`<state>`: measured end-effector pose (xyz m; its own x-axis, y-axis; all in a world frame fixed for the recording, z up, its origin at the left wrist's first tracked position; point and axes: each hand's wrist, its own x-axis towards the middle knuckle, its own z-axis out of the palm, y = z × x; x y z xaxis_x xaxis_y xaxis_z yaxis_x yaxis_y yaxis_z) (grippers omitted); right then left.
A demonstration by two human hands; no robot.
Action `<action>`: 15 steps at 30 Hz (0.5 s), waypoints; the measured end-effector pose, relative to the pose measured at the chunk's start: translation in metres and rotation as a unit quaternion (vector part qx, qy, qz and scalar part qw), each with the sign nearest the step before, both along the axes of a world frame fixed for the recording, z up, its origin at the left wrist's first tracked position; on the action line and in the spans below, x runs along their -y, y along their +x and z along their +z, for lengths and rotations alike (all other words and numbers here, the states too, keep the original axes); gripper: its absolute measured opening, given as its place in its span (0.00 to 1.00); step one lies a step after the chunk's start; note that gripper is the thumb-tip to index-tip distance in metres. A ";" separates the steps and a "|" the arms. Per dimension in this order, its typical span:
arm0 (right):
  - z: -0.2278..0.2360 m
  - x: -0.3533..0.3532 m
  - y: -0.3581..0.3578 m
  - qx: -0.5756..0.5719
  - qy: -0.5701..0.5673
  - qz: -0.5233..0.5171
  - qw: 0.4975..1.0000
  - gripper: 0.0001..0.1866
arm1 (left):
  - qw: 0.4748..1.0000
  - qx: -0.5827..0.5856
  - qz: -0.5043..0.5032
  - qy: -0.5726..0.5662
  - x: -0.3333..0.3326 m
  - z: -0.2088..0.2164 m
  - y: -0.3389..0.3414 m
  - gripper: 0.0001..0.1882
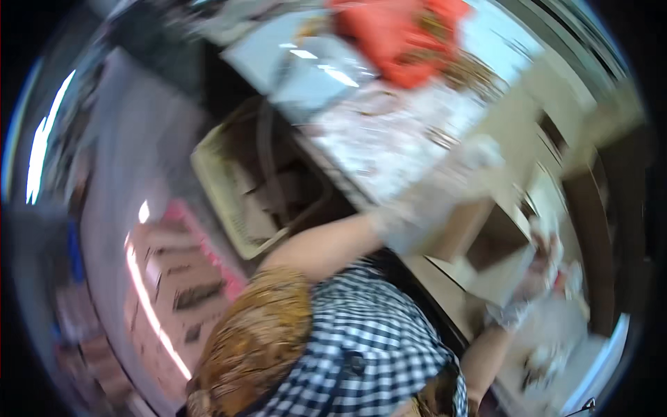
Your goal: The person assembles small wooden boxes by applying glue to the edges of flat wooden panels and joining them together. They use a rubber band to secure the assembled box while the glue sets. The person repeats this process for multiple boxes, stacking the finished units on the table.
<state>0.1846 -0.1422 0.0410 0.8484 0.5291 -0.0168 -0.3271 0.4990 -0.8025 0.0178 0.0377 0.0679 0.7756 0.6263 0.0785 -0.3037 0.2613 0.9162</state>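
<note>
A small cardboard box (pixel 492 235) with raised flaps sits between my hands on the right side of the table. My left hand (pixel 476 161), in a thin clear glove, reaches across to the box's far side. Motion smears its fingers, so their grip is unclear. Near the box's pale front flap, my right hand (pixel 539 267), also gloved, has its fingers bent against the cardboard and seems to hold it. Clear plastic bags with small items (pixel 549 340) lie beside my right wrist.
Gold-coloured rings or bangles (pixel 476 75) are strewn over the white tabletop (pixel 368 149) beside an orange-red plastic bag (pixel 399 38). A clear bag (pixel 323 73) lies at the table's left. Below stands a cream plastic basket (pixel 221 201). Larger cardboard pieces (pixel 535 97) rise at right.
</note>
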 end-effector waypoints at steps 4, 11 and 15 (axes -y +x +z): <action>-0.004 0.037 0.037 0.166 -0.122 -0.142 0.968 0.16 | 0.980 -0.072 0.153 0.104 -0.021 -0.050 -0.031 0.18; 0.008 0.068 0.035 0.182 -0.294 -0.208 0.915 0.14 | 0.988 -0.007 0.151 -0.012 0.002 -0.056 -0.053 0.15; -0.002 0.056 0.027 0.221 -0.395 -0.160 0.877 0.18 | 0.989 -0.025 0.147 -0.001 -0.002 -0.059 -0.050 0.15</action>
